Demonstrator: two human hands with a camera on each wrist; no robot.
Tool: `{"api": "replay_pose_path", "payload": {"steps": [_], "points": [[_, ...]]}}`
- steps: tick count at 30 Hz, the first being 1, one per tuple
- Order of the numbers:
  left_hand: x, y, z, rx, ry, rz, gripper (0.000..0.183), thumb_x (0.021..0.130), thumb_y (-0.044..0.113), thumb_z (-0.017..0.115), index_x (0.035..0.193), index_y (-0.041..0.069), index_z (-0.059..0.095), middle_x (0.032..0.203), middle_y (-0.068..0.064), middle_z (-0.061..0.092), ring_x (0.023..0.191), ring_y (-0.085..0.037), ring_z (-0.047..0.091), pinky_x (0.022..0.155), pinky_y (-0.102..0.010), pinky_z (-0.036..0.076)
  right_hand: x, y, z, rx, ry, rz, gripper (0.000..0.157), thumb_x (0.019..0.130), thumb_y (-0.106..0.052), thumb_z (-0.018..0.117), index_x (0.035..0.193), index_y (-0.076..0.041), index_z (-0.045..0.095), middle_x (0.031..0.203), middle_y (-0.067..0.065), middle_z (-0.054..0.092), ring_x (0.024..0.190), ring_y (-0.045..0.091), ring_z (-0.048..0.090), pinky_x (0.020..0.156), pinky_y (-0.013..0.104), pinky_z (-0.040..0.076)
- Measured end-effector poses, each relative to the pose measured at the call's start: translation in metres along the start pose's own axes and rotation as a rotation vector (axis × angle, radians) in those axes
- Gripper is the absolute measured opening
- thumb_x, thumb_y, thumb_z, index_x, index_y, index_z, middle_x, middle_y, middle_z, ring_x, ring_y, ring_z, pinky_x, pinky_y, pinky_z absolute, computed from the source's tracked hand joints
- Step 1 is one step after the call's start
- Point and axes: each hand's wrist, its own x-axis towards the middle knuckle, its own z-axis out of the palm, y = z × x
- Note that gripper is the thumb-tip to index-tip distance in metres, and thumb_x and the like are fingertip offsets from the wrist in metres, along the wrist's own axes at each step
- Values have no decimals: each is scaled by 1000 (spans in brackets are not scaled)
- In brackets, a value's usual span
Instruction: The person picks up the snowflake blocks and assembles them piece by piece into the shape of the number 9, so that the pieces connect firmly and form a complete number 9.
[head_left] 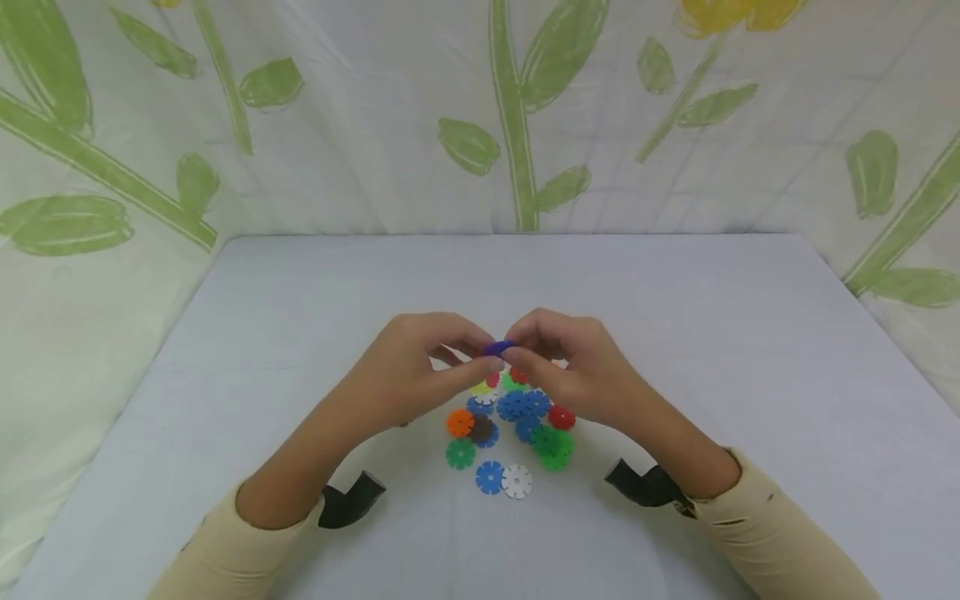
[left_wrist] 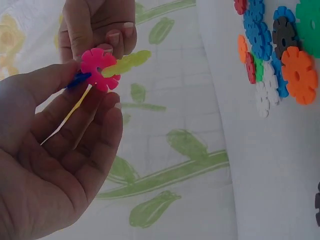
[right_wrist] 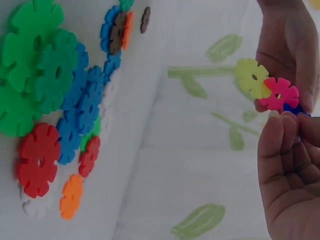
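Above the table's middle, both hands hold a small joined piece of notched plastic flower discs. My left hand [head_left: 408,367] pinches its dark blue disc [head_left: 498,347] between thumb and fingers from one side. From the other side, my right hand [head_left: 581,362] grips the same disc with thumb and fingertips. A pink disc [left_wrist: 91,61] is slotted to the blue one, and a yellow disc [left_wrist: 132,61] sticks out from the pink. In the right wrist view the pink and yellow discs show beyond the fingertips, while the blue one is partly hidden by the fingers.
Loose discs lie below the hands: an orange disc [head_left: 460,422], a white disc [head_left: 517,481], a red disc [head_left: 562,417], several blue discs [head_left: 513,406] and green discs [head_left: 557,450], some overlapping. The white table [head_left: 300,283] ends at a leaf-patterned curtain [head_left: 375,125].
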Motion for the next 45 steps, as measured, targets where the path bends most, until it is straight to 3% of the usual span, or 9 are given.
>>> {"api": "replay_pose_path", "payload": {"steps": [4,8,13,16,19,22,39,42,45], "points": [[0,0,2,27,49,11,9,91,19,76,97,13,76,93,10,70,88,-6,65,73,-25,57,0,1,-2,-12,-44,8,19,93,8,64,110,-2,64,85,3,67,72,18,65,69,32,59],[0,1,0,35,81,5,5,91,17,76,94,13,75,90,8,67,85,-10,61,72,-28,56,0,9,-8,-210,-79,54,21,94,1,66,114,-3,64,92,2,69,79,16,66,70,31,58],[0,3,-3,32,64,-41,6,92,15,74,97,11,74,88,6,66,82,-11,60,73,-33,56,-2,26,-14,-519,-259,307,22,92,-9,73,113,-5,69,101,5,68,90,19,63,76,34,57],[-1,6,-4,42,52,-70,10,93,15,73,102,11,73,90,7,67,83,-11,60,74,-33,56,-4,36,-15,-617,-410,480,31,91,-17,75,119,-7,70,105,6,65,94,22,62,80,35,57],[-1,6,-6,58,42,-83,12,94,16,72,105,11,73,92,7,68,84,-11,60,75,-31,55,-6,43,-14,-670,-506,569,39,87,-22,79,123,-10,69,104,5,63,94,21,60,79,34,56],[-1,7,-7,63,39,-83,13,95,17,71,107,11,72,93,8,68,85,-11,60,75,-31,55,-7,48,-13,-690,-537,579,40,85,-21,82,122,-10,69,101,4,62,92,20,60,77,32,56],[-2,5,-9,37,0,-108,13,96,19,69,107,12,70,89,8,68,85,-9,63,77,-33,55,-6,47,-18,-581,-525,603,27,87,-10,78,103,-13,55,82,-1,58,79,19,57,69,29,53],[-2,4,-10,37,-23,-118,12,96,20,70,106,13,70,89,9,68,86,-9,63,78,-33,55,-4,43,-23,-565,-478,532,21,88,-5,76,97,-13,59,81,-2,58,79,19,56,70,30,53],[-1,4,-10,42,-55,-125,12,95,20,72,105,14,70,89,9,68,86,-9,63,78,-33,55,-1,36,-29,-552,-379,401,18,86,0,76,94,-12,65,85,-2,61,82,18,58,73,31,55]]}}
